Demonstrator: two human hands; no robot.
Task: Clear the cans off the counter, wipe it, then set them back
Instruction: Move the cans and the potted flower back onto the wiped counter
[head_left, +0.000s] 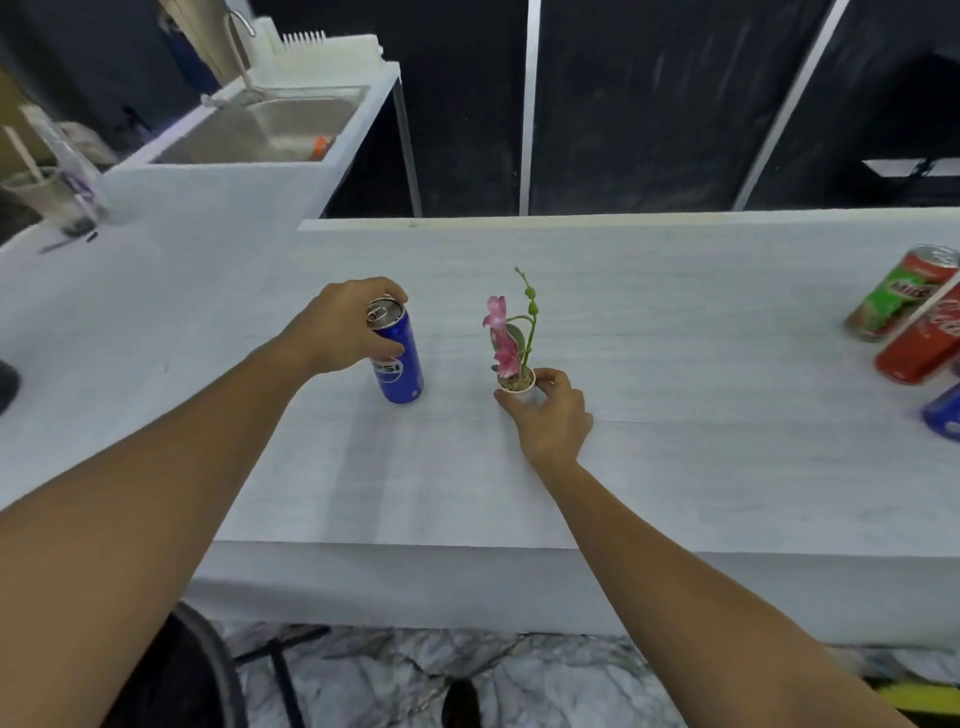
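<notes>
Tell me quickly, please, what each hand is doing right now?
Left hand: grips the blue Pepsi can near its top, can upright on the counter.
Right hand: holds the small flower pot at its base.

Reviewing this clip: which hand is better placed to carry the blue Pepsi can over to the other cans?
Left. The left hand already grips the blue Pepsi can near its top, while the right hand holds the small flower pot.
</notes>
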